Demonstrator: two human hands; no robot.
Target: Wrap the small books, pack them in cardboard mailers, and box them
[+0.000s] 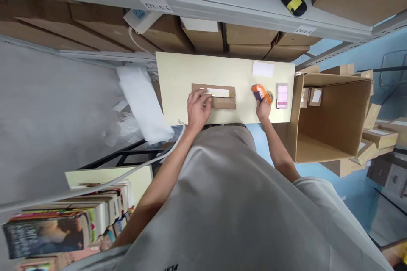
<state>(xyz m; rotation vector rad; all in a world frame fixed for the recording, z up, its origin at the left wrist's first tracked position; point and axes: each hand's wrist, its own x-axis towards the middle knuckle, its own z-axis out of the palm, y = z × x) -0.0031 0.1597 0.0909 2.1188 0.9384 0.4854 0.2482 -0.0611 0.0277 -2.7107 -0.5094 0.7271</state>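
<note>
A small, narrow cardboard box (224, 102) lies lengthwise on the cream tabletop (178, 67), with a white strip showing along its top where the flaps meet. My left hand (199, 110) holds the box at its left end, fingers bent over the top flaps. To the right, my right hand (263, 109) grips an orange and dark tape dispenser (260, 92) just above the table. A roll of tape (270, 95) shows at the dispenser's right side; whether it is fitted in it I cannot tell. Close by on the right lies a phone (282, 95) with a lit pinkish screen.
A white paper (263, 69) lies near the table's back edge. At the right stands a large open carton (330, 118) with small boxes inside. Shelves of boxes (251, 34) run behind the table. White wrap (143, 101) hangs at left, above books (63, 224) and a pale cable (127, 173).
</note>
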